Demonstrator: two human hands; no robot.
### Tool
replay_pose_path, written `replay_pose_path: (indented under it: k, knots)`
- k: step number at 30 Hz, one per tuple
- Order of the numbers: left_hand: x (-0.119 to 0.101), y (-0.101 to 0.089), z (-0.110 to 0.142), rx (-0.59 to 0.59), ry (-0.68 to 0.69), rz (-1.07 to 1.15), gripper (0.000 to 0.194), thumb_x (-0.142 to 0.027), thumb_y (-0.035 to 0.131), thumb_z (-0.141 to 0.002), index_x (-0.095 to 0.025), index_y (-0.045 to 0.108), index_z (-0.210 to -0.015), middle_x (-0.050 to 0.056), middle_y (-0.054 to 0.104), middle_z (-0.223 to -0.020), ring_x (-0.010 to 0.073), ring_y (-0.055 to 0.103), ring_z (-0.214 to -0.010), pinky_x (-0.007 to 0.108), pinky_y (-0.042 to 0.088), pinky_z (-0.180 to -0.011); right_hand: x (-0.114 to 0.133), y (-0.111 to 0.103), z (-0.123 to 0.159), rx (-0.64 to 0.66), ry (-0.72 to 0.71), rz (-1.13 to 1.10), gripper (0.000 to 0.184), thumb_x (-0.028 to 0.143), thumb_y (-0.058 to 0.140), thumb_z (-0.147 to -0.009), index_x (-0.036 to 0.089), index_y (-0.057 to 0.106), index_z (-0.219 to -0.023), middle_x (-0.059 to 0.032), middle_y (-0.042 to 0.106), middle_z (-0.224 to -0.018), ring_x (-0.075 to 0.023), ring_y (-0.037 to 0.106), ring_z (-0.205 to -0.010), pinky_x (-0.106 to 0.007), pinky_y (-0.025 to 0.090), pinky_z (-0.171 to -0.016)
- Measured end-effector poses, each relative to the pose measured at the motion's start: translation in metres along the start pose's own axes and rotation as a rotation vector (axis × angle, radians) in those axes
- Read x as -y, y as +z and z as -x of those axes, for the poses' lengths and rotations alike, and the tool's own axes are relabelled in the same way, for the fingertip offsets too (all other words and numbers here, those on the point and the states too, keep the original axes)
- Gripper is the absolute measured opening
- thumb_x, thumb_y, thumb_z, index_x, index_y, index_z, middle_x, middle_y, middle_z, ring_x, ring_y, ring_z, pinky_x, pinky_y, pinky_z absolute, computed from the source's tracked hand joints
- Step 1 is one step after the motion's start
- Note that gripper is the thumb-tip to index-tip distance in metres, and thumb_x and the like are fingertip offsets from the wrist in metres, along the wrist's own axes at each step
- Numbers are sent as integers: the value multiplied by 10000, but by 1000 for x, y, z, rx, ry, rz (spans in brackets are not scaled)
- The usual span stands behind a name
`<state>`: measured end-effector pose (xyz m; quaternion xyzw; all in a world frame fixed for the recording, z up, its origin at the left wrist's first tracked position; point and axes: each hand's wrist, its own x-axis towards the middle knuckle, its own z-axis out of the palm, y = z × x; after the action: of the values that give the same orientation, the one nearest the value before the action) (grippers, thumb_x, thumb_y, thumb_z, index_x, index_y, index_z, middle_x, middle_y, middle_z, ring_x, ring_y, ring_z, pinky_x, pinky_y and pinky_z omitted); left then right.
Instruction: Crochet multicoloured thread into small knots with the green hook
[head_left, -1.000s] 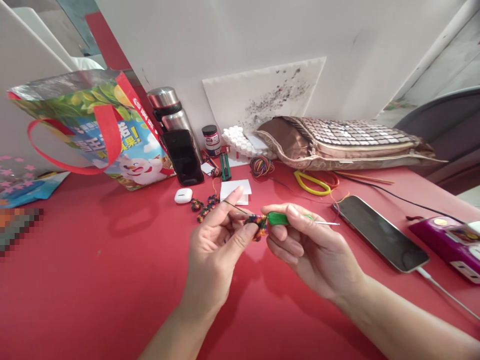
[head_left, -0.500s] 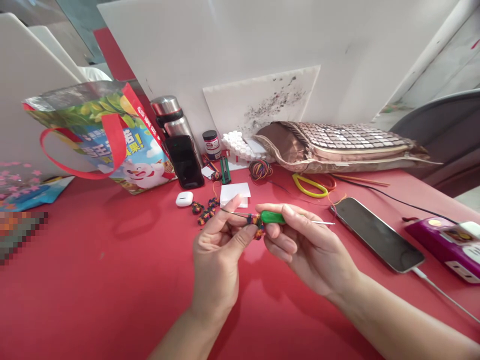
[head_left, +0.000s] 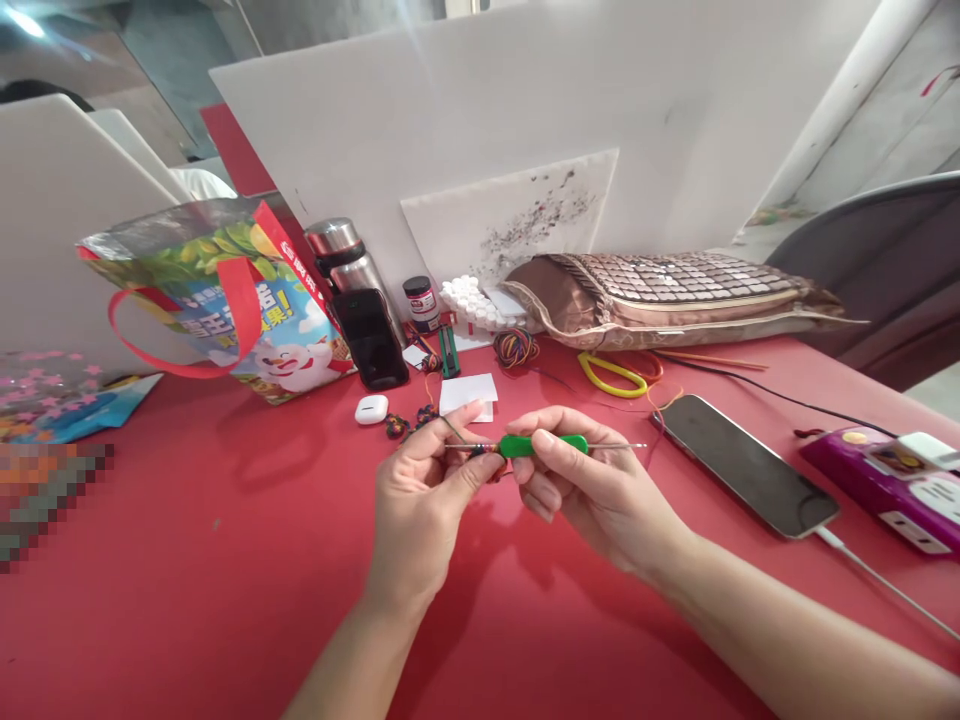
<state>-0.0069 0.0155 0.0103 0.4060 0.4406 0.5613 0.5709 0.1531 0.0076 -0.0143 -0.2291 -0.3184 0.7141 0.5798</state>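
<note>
My right hand (head_left: 600,490) is closed around the green handle of a crochet hook (head_left: 517,446), which lies nearly level. The metal shaft sticks out at both ends, and its left part passes by the work toward my left fingers. Between thumb and fingers, my left hand (head_left: 420,490) pinches a small multicoloured piece of crochet (head_left: 486,452). Most of that piece is hidden by my fingers. A strand of yarn runs over my raised left index finger. Just behind this hand, several knotted multicoloured bits (head_left: 397,426) lie on the red table (head_left: 247,580).
Behind my hands are a folded white paper (head_left: 469,395), a yarn ball (head_left: 516,348), a green cutter (head_left: 449,350) and yellow-handled scissors (head_left: 611,376). A phone (head_left: 750,465) and purple power strip (head_left: 877,485) lie right. A bag (head_left: 225,310), flask (head_left: 352,260) and upright phone (head_left: 373,340) stand left.
The hook has slid leftward, so its metal tip now reaches past the crochet piece and more of the green handle shows. My view has tilted up slightly.
</note>
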Motion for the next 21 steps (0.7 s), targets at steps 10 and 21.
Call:
replay_pose_path:
  k: [10, 21]
  knots:
    - [6, 3, 0, -128, -89, 93, 489, -199, 989, -598, -270, 872, -1067, -31, 706, -696, 93, 655, -665, 196, 547, -664, -2, 0, -6, -19, 85, -124, 171, 332, 837, -895, 172, 827, -952, -28, 710, -716, -72, 476, -514, -228, 475, -510]
    - [6, 3, 0, -142, -75, 109, 507, -211, 995, -569, -284, 879, -1057, -39, 681, -680, 84, 636, -639, 179, 532, -625, -4, -1, -3, 2, 54, -163, 182, 314, 827, -914, 192, 866, -1044, -31, 721, -735, -79, 538, -552, -222, 501, -538]
